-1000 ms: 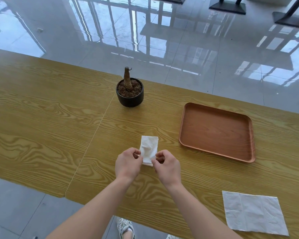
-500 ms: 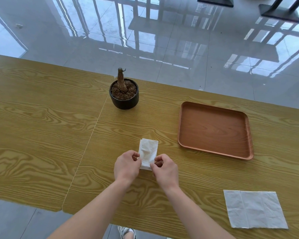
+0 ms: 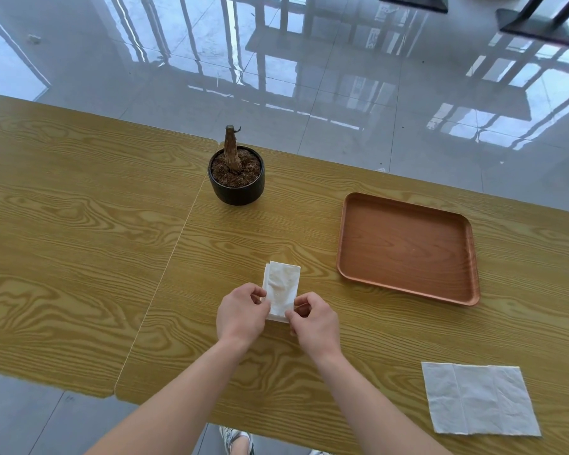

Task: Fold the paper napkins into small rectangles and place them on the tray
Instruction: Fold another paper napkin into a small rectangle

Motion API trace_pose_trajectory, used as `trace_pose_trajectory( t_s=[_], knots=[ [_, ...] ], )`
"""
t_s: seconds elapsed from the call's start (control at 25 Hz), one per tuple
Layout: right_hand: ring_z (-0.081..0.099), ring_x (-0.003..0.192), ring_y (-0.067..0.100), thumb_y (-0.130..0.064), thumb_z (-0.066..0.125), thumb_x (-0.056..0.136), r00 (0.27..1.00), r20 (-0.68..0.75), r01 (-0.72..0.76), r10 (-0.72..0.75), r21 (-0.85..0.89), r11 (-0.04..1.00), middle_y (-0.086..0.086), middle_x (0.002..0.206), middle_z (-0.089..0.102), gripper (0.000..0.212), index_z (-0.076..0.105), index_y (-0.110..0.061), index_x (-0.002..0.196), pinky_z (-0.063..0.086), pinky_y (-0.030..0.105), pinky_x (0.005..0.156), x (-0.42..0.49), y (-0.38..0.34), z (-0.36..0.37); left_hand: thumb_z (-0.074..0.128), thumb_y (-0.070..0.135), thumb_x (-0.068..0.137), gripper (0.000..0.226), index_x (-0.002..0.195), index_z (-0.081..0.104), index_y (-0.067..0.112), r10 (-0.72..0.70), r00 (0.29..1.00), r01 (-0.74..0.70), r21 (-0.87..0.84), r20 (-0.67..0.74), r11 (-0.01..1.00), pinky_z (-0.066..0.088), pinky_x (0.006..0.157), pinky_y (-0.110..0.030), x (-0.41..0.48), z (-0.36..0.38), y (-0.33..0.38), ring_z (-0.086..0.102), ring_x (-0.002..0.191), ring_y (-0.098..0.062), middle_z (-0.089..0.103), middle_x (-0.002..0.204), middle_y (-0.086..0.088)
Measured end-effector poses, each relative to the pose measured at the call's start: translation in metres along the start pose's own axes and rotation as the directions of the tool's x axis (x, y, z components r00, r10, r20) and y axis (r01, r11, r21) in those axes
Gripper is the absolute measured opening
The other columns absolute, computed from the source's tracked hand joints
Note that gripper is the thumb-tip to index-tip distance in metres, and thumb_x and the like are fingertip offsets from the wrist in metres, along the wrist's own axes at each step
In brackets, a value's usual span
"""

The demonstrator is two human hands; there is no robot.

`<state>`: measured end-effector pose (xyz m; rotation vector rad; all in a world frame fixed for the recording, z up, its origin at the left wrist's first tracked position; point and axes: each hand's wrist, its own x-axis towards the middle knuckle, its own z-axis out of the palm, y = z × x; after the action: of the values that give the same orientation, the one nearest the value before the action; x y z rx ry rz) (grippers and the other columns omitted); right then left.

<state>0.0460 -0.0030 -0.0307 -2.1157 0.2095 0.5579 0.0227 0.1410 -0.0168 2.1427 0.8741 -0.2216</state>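
Note:
A white paper napkin (image 3: pixel 281 284), folded into a narrow strip, lies on the wooden table in front of me. My left hand (image 3: pixel 242 311) pinches its near left corner and my right hand (image 3: pixel 314 320) pinches its near right corner. The far end of the strip rests flat on the table. A brown rectangular tray (image 3: pixel 408 247) with nothing in it sits to the right, a little farther away. A second napkin (image 3: pixel 478 397), unfolded and flat, lies at the near right of the table.
A small black pot (image 3: pixel 237 183) with soil and a bare stump stands behind the folded napkin. A seam (image 3: pixel 165 277) between two tabletops runs to the left of my hands. The near table edge is close to my forearms; glossy floor lies beyond the far edge.
Both hands stay pinched on the napkin's near end. The view has shifted slightly; the napkin's near edge looks a little more gathered between my fingers.

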Motion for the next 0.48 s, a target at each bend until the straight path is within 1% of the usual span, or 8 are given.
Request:
trace_pose_trajectory(
  t_s=[0.16,0.28,0.36,0.44,0.48],
  knots=[
    [0.071,0.068,0.016,-0.019,0.077,0.082,1.000,0.012,0.003,-0.003,0.000,1.000,-0.004,0.074,0.072,0.015,0.064,-0.027,0.082,0.061,0.046,0.070,-0.001,0.001,0.003,0.070,0.030,0.082,0.011,0.093,0.071,0.026,-0.025,0.999,0.025,-0.003,-0.024,1.000,0.054,0.071,-0.031,-0.003,-0.001,-0.005,0.065,0.077,-0.009,0.068,0.080,0.012],
    [0.070,0.072,0.017,-0.020,0.077,0.082,1.000,0.015,0.022,-0.022,-0.009,1.000,-0.005,0.077,0.071,0.014,0.065,-0.025,0.088,0.061,0.046,0.072,-0.001,0.002,0.003,0.071,0.034,0.081,0.015,0.093,0.067,0.026,-0.019,0.999,0.020,0.020,-0.050,1.000,0.050,0.068,-0.030,-0.005,-0.002,-0.008,0.063,0.078,-0.010,0.065,0.081,0.012],
    [0.067,0.079,0.018,-0.022,0.077,0.084,0.998,-0.020,0.061,-0.062,-0.058,0.996,-0.003,0.084,0.070,0.018,0.067,-0.022,0.098,0.058,0.043,0.078,-0.001,0.004,0.001,0.071,0.031,0.082,0.019,0.098,0.066,0.022,0.009,0.998,-0.008,0.017,-0.066,1.000,0.047,0.071,-0.029,-0.005,0.000,-0.011,0.062,0.081,-0.013,0.065,0.084,0.008],
    [0.063,0.087,0.017,-0.025,0.075,0.088,0.994,-0.069,0.080,-0.088,-0.113,0.990,-0.002,0.090,0.068,0.026,0.068,-0.016,0.111,0.053,0.036,0.083,0.001,0.006,-0.001,0.069,0.027,0.085,0.018,0.101,0.070,0.018,0.043,0.997,-0.042,0.005,-0.067,0.999,0.047,0.075,-0.029,-0.006,0.004,-0.014,0.062,0.084,-0.014,0.067,0.087,0.006],
    [0.062,0.089,0.016,-0.026,0.072,0.090,0.992,-0.075,0.087,-0.097,-0.134,0.987,-0.002,0.092,0.067,0.027,0.068,-0.015,0.115,0.051,0.034,0.083,0.003,0.005,-0.001,0.068,0.026,0.086,0.018,0.101,0.071,0.017,0.054,0.996,-0.054,0.002,-0.066,0.999,0.047,0.076,-0.028,-0.006,0.005,-0.015,0.062,0.084,-0.014,0.067,0.086,0.007]
  ],
)
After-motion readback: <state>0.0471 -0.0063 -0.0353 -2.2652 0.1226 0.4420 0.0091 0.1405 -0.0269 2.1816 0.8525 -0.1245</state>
